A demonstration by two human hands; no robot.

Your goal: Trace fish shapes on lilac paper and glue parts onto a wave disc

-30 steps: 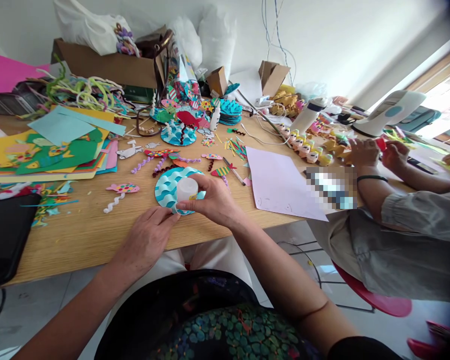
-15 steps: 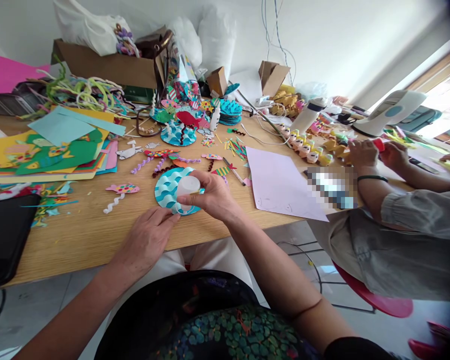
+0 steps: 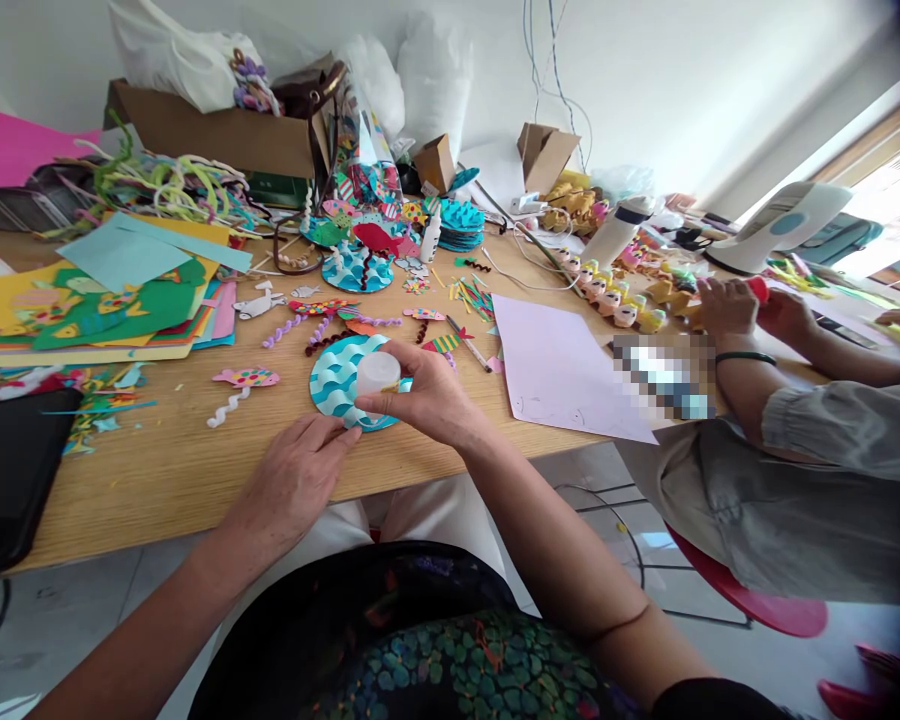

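Observation:
A round paper disc (image 3: 331,376) with blue and white waves lies on the table in front of me. My right hand (image 3: 431,392) is closed around a whitish translucent bottle (image 3: 377,374), held over the disc with its base facing up. The bottle's lower end is partly hidden by my fingers. At the disc's near edge, my left hand (image 3: 296,470) has its fingers drawn together, thumb and fingertips on the rim. Left of the disc lies a pink spotted paper fish (image 3: 246,377) with a curly white stem. More paper fish (image 3: 322,307) with curly stems lie just behind it.
A lilac sheet (image 3: 559,365) lies to the right, near a marker (image 3: 478,355). Stacked coloured paper (image 3: 127,255) and a black tablet-like device (image 3: 15,475) are on the left. Finished-looking wave discs (image 3: 357,268) stand behind. At the right, a co-worker's hands (image 3: 731,305) hold something red.
The bottle and my right hand have shifted very slightly over the disc. My left hand stays at the rim.

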